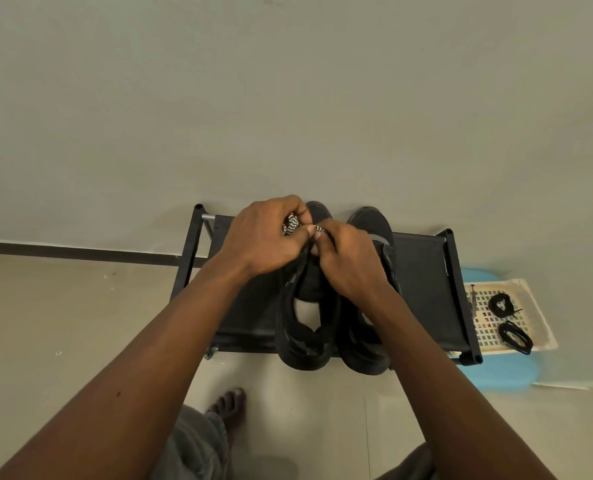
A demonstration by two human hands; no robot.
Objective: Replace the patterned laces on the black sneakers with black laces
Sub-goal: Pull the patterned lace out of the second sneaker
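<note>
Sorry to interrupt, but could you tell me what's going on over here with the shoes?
A person is standing over a low black shoe rack that holds a pair of black sneakers. Both hands are working at the left sneaker: the left hand has a bunch of patterned lace gathered in it, and the right hand pinches the same lace near the tongue. The right sneaker sits untouched beside it. Two coiled black laces wait on a perforated tray to the right.

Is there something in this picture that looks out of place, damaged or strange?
Nothing is damaged or spilled. Both sneakers' heels overhang the rack's front edge. One patterned lace already lies on the perforated tray beside two coiled black laces.
</note>
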